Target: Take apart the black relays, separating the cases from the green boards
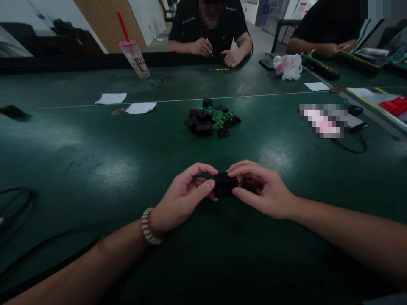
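Observation:
A small black box [225,185] is held between my two hands, just above or on the green table [152,140]. My left hand [187,190] pinches its left end between thumb and fingers, and a beaded bracelet circles that wrist. At the right end, the thumb and fingers of my right hand [262,188] close on the same box. Farther forward lies a pile of black box parts [203,128] mixed with green circuit boards [218,115].
Paper slips [141,107] and a cup with a red straw [135,59] stand or lie at the back left. A plastic bag [288,66] and a cable [352,149] are on the right. Two people sit across the table. Black cables [47,237] run at the left.

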Demonstrator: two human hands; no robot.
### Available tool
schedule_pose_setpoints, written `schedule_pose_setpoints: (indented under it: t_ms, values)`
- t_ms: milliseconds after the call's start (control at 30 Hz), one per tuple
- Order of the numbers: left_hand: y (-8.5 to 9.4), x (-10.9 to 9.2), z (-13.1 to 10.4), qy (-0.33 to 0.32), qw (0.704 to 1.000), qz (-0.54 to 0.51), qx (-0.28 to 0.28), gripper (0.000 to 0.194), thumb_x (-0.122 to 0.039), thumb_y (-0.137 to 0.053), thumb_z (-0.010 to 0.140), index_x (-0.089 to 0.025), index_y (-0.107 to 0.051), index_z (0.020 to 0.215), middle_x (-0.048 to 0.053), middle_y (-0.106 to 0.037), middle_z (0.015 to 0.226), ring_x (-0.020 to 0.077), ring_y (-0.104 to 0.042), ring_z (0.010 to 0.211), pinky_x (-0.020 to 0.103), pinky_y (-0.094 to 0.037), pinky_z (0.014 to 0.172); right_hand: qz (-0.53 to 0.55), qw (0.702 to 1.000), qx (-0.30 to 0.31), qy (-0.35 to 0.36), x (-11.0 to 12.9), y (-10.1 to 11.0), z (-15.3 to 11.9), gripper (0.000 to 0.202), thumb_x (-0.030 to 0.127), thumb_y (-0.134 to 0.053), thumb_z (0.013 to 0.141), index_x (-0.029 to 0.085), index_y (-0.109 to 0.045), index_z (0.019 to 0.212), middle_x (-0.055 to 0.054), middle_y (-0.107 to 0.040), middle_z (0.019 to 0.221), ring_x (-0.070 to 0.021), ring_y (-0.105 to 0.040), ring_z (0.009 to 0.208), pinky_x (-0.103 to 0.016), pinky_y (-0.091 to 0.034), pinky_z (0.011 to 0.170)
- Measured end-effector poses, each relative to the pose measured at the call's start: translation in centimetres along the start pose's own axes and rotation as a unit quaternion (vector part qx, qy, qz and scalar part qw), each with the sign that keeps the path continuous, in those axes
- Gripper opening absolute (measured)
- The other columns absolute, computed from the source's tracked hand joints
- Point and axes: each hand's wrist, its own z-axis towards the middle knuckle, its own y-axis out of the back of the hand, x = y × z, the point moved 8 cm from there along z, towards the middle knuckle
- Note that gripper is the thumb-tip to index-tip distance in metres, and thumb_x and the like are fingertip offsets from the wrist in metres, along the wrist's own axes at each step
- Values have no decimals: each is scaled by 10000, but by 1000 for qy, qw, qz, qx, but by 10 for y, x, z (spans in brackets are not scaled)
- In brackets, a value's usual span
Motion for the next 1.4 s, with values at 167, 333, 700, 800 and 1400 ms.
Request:
schedule_pose_setpoints:
  t_ms: [167, 333, 700, 800, 1400]
  values:
    - [0, 2, 1, 5, 1000, -2, 5, 276, -334, -772, 959, -179, -687, 1171, 56, -746, 1009, 173, -728, 815, 318, -626, 770, -2, 1000, 0, -1, -1, 0, 0, 296, 194, -782, 930, 252, -729, 1216, -91, -678, 1247, -183, -714, 1019, -335, -664, 835]
    - [0, 1, 1, 6, 1000, -9, 6, 298, -344, -785, 948, -181, -684, 1176, 53, -744, 1012, 171, -727, 821, 314, -620, 781, 6, 1000, -1, 3, 0, 0, 0, 290, 192, -790, 927, 254, -735, 1205, -88, -679, 1247, -171, -715, 1002, -325, -656, 842]
    - [1, -1, 0, 1, 1000, -29, -7, 246, -295, -790, 938, -165, -719, 1134, 69, -733, 1069, 168, -719, 839, 302, -629, 767, -5, 999, 5, -41, -5, 0, -1, 398, 217, -799, 915, 245, -636, 1277, -47, -731, 1056, -168, -736, 891, -332, -673, 810]
    - [1, 0, 0, -2, 1000, -31, -6, 229, -290, -798, 933, -171, -730, 1117, 68, -732, 1076, 161, -719, 830, 287, -628, 753, 4, 999, 4, -52, -6, 0, -1, 438, 214, -812, 897, 247, -616, 1287, -46, -746, 1047, -175, -751, 884, -339, -676, 794]
    - [4, 2, -1, 4, 999, -36, -18, 202, -299, -768, 944, -181, -743, 1105, 66, -724, 1053, 181, -715, 840, 317, -620, 770, 47, 997, 12, -64, -10, -3, -1, 522, 175, -851, 854, 246, -578, 1294, -48, -727, 1128, -170, -762, 942, -331, -663, 841]
